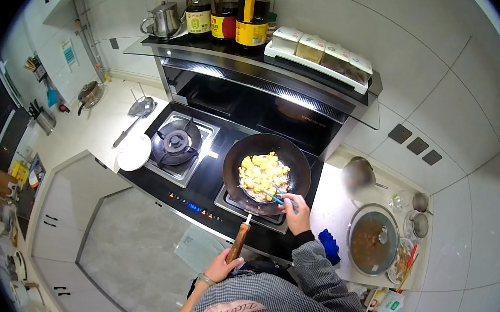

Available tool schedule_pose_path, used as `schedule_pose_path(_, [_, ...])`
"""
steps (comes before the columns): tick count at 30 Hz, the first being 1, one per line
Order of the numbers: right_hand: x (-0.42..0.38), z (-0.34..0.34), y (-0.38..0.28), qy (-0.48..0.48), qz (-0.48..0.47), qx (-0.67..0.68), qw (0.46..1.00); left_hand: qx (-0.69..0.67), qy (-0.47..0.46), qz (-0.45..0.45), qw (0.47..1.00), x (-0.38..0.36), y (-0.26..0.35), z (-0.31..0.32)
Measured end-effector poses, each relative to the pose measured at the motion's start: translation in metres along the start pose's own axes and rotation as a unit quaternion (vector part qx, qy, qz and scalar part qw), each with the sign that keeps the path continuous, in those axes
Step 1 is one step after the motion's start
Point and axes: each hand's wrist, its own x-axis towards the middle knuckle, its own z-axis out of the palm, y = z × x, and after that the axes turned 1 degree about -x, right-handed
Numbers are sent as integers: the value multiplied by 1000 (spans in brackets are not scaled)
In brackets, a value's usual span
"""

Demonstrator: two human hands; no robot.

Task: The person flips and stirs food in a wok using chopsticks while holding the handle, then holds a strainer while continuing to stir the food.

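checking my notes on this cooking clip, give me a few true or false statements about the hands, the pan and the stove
1. The left hand grips the wooden handle of the round black wok. True.
2. The right hand holds a metal ladle. False: it holds blue chopsticks.
3. The wok holds yellow food chunks. True.
4. The wok sits on the left burner. False: it sits on the right one; the left burner is bare.
5. A round white plate lies left of the stove. True.
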Motion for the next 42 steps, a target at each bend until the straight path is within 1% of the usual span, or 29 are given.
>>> schedule_pose_path(1, [1, 8, 7, -20, -9, -28, 999, 4, 0, -1, 1000, -2, 4, -1])
schedule_pose_path(3, [1, 20, 29, -17, -83, -63, 994, 12, 8, 9, 1000, -2, 3, -1])
schedule_pose_path(5, [0, 20, 35, -17, -90, -89, 992, 17, 17, 18, 1000, -2, 7, -2])
schedule_pose_path(7, [-2, 16, 35, 19, -21, 12, 1000, 25, 13, 6, 1000, -7, 16, -2])
schedule_pose_path(9, [0, 9, 36, 51, 49, 117, 991, 21, 17, 14, 1000, -5, 10, -1])
schedule_pose_path(11, [2, 1, 39, 64, 81, 181, 978, 19, 20, 21, 999, -2, 3, 1])
schedule_pose_path(13, [2, -5, 40, 67, 87, 164, 980, 9, 19, 28, 999, 1, -3, 1])
schedule_pose_path(15, [-2, -8, 30, 26, 86, 158, 983, 6, 18, 30, 999, 2, -4, 2])
schedule_pose_path(16, [-4, -4, 26, 14, 78, 125, 989, 5, 15, 31, 999, 2, -5, 2])
schedule_pose_path(18, [-12, 10, 27, -3, 19, 31, 999, -4, 5, 23, 1000, 3, -4, 2])
schedule_pose_path(20, [-17, 21, 28, -11, -42, -63, 997, -13, -1, 16, 1000, 3, -3, 1])
schedule_pose_path(21, [-17, 21, 29, -12, -43, -63, 997, -9, -1, 18, 1000, 2, -2, 1])
schedule_pose_path(24, [-13, 16, 37, 33, 39, 67, 996, 0, 7, 21, 1000, 2, -2, 0])
schedule_pose_path(27, [-8, -3, 42, 54, 125, 221, 966, 9, 11, 20, 1000, 1, -2, 1])
schedule_pose_path(31, [-11, -16, 28, 69, 91, 120, 986, 5, 7, 6, 1000, 4, -9, 1])
schedule_pose_path(33, [-13, -10, 13, 53, 76, 67, 993, -4, 2, 7, 1000, 6, -12, 3])
schedule_pose_path(34, [-13, -3, 18, 46, 68, 56, 995, -13, -2, 9, 1000, 7, -14, 3])
schedule_pose_path(35, [-15, 5, 19, 43, 47, 30, 998, -12, -4, 8, 1000, 5, -11, 3])
schedule_pose_path(37, [-9, 16, 35, 33, -40, -27, 998, -4, -4, 19, 1000, 2, -3, 1])
schedule_pose_path(39, [-4, 15, 24, 29, -29, -25, 999, 4, 1, 26, 1000, 2, -2, 0])
schedule_pose_path(41, [-4, 9, 13, 49, 15, 16, 999, 9, 11, 33, 999, 2, -5, -1])
schedule_pose_path(42, [-5, 6, 14, 53, 13, 15, 998, 9, 6, 27, 1000, 4, -8, 0])
